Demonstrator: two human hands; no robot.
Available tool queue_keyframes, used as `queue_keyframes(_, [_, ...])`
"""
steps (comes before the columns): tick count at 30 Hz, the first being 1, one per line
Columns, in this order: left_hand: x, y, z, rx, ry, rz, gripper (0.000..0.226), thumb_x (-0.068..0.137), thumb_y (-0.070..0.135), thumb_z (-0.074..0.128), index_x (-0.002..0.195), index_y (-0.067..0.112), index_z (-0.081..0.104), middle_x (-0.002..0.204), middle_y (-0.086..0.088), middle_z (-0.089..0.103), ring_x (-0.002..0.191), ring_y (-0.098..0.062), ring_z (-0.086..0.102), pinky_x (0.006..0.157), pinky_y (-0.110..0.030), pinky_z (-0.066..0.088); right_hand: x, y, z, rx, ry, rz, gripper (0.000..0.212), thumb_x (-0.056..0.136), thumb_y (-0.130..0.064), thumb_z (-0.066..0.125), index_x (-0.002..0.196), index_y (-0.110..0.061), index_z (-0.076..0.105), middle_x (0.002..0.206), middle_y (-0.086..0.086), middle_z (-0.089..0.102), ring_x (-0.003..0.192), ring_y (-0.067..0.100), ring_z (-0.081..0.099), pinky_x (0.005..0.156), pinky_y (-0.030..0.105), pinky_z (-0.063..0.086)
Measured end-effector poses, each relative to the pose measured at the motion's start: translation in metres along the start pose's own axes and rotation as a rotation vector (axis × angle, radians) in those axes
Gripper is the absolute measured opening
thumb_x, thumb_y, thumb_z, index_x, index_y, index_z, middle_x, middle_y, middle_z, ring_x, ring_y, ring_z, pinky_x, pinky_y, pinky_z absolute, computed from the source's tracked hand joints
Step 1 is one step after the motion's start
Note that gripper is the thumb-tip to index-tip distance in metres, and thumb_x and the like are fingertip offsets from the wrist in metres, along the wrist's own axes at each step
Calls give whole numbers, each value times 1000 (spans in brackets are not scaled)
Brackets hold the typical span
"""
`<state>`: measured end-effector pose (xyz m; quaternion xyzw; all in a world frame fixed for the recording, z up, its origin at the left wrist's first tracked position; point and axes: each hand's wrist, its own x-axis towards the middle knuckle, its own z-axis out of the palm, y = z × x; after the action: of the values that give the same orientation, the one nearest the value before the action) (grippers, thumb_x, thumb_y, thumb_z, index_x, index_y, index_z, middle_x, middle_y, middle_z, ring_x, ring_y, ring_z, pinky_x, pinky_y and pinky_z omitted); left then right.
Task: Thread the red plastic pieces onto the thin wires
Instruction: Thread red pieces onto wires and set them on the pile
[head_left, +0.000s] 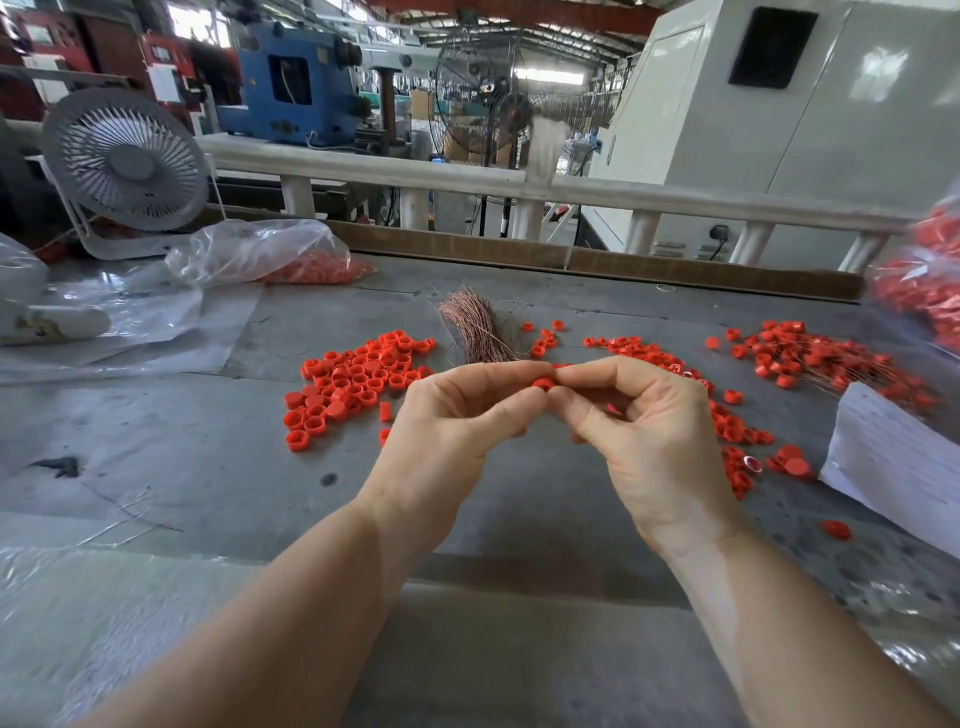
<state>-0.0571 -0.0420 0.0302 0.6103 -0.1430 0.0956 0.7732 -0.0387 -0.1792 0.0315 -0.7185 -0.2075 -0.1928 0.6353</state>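
Okay, head view only. Left hand (457, 415) and right hand (644, 415) are meeting fingertip to fingertip above the table (182, 467), both curling in tight. Between them they are pinching one red plastic piece (543, 384), a small ring-shaped cap; left thumb and index are closing on it from the left, right thumb and index from the right. Other fingers of both hands are folding loosely under the palms. Whether a wire is already going through the held piece, cannot tell.

Counts: one piece in the fingers. Loose pieces are lying in heaps too dense to count: a left pile (358, 379) beside the left hand, a scattered pile on the right (737, 431) partly hidden behind the right hand, and a far-right heap (821, 358) with thin wires sticking through it. One stray cap (837, 530) is sitting alone near the right forearm. One bundle of thin wires (475, 327), copper-coloured, is lying just beyond the hands, its near end hidden by the fingers.

Around: one clear plastic bag (270, 254) with red pieces inside is lying at the far left, one small white desk fan (124, 161) is standing behind it, and one white sheet of paper (893, 457) is lying at the right edge. Another bag of red pieces (930, 280) is showing blurred at the far right. A white railing (395, 174) is running behind the table.
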Motion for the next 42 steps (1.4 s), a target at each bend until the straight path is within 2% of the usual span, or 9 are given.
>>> queue_keyframes(4, [1,-3,-2,-125,-7,-74,19,58,20,71,76,19,76,76,1,71,70,-7,62,66,-16,51,-2,-2,1,-41,-13,-40,20,61,-48,71,77,-36,72,71,-11,71,66,6,64,67,29,51])
queue_keyframes(8, [3,-4,-3,-283,-8,-142,13,59,13,69,70,15,74,71,-2,70,63,-7,63,62,-16,53,-1,-3,1,-40,-67,-51,4,73,-31,69,75,-32,71,77,-12,71,71,2,62,63,23,47])
queue_keyframes(13, [3,-4,-1,-305,-18,-156,11,67,12,62,70,15,71,73,-1,70,67,-6,65,66,-16,54,-1,-6,-2,-16,-25,-31,12,80,-26,60,79,-26,72,67,-9,68,58,4,52,54,21,43])
queue_keyframes(16, [3,-4,-2,-273,-22,-153,10,72,12,58,80,12,64,74,-1,70,68,-7,66,66,-17,55,0,-7,-3,-17,52,-2,14,78,-30,60,74,-26,72,62,-4,65,53,6,47,53,16,39])
queue_keyframes(22, [3,-5,-1,-158,6,-134,18,90,-4,46,88,9,60,65,1,66,58,-9,62,59,-18,53,-1,-7,-1,-70,29,15,12,73,-29,62,71,-21,71,58,-8,62,52,7,43,54,25,38])
queue_keyframes(30, [3,-7,-2,-1,48,-100,27,90,-11,44,86,11,58,60,4,61,52,-7,55,55,-17,47,-2,-5,-2,-116,-12,-30,8,74,-22,66,69,-15,70,54,-16,59,52,1,49,54,13,34])
queue_keyframes(34, [3,-9,-2,40,54,-66,23,87,-11,50,85,11,59,59,4,63,52,-7,57,55,-16,47,-4,-5,-2,-156,-30,-68,8,76,-14,70,69,-18,69,62,-8,65,58,2,53,57,17,39])
queue_keyframes(38, [2,-8,0,72,28,-18,16,78,-5,66,86,9,66,63,3,67,56,-6,61,58,-16,49,-4,-6,-1,-165,-3,-65,5,74,-17,68,71,-20,69,67,-7,68,63,6,59,58,20,43])
queue_keyframes(42, [1,-7,1,123,16,13,17,74,-7,69,85,7,68,62,3,68,57,-5,61,59,-15,50,-3,-5,-2,-135,19,-49,19,78,-3,71,77,-22,69,73,-2,69,69,13,62,63,32,48])
